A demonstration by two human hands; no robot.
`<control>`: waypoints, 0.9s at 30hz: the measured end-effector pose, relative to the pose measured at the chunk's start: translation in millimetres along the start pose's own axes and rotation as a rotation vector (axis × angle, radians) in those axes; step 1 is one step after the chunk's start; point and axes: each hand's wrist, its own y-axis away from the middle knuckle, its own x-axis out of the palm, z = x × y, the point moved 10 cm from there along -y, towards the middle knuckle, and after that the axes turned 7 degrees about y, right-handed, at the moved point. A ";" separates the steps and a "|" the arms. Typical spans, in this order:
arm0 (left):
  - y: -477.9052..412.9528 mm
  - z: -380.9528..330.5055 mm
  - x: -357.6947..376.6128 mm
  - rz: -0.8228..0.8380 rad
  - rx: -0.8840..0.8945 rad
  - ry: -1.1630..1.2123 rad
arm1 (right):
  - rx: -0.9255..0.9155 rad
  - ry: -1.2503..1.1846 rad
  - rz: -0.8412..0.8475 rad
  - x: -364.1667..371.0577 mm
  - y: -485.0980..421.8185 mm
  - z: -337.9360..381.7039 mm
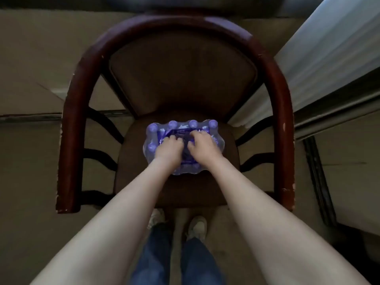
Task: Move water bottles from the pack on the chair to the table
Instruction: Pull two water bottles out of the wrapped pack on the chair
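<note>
A shrink-wrapped pack of water bottles with purple caps stands on the brown seat of a wooden armchair. Both my hands rest on top of the pack. My left hand has its fingers curled into the plastic wrap left of centre. My right hand grips the wrap right of centre, fingers bent down into it. Several caps show along the far edge and at the left side; the hands hide the middle ones. The table is not clearly in view.
The chair's curved dark red armrest frame rings the seat on both sides and behind. A pale curtain or bedding edge runs down the right. My jeans and light shoes stand on the floor before the chair.
</note>
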 end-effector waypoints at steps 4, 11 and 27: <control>-5.1 -4.6 1.8 0.002 0.011 -0.118 | -0.032 0.250 0.032 7.2 -12.9 6.0; -3.6 5.8 -3.9 0.010 0.106 0.016 | -0.075 0.485 0.132 24.5 -13.2 14.8; 23.8 9.0 -55.8 -0.187 0.111 0.136 | -0.130 0.510 0.109 32.8 -16.3 14.2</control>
